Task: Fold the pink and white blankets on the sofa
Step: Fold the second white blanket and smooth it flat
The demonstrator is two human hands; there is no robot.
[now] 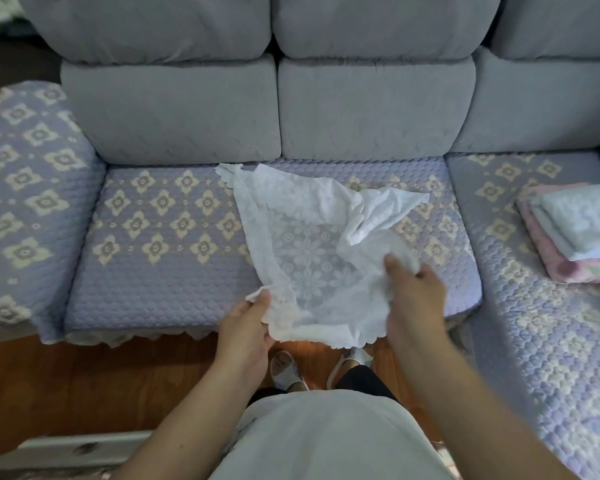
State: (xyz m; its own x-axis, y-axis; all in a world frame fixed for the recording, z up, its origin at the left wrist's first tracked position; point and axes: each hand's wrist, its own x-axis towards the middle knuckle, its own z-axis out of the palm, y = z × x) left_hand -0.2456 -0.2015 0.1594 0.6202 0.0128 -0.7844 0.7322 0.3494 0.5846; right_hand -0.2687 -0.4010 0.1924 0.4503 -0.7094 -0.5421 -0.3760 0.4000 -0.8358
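Note:
A thin white lace blanket [305, 244] with a scalloped edge lies crumpled and partly spread on the middle seat of the sofa [160, 237]. Its near edge hangs over the seat front. My left hand [248, 327] pinches the near left corner of that blanket. My right hand [413, 292] grips a bunched part of it on the right side. On the right seat sits a stack of folded blankets [575, 233], white ones on top of a pink one.
The sofa has grey back cushions [374, 105] and a padded left armrest [25, 188] under a purple patterned cover. Wooden floor [84, 382] lies in front, with my two feet in white sandals [288, 372] close to the seat edge.

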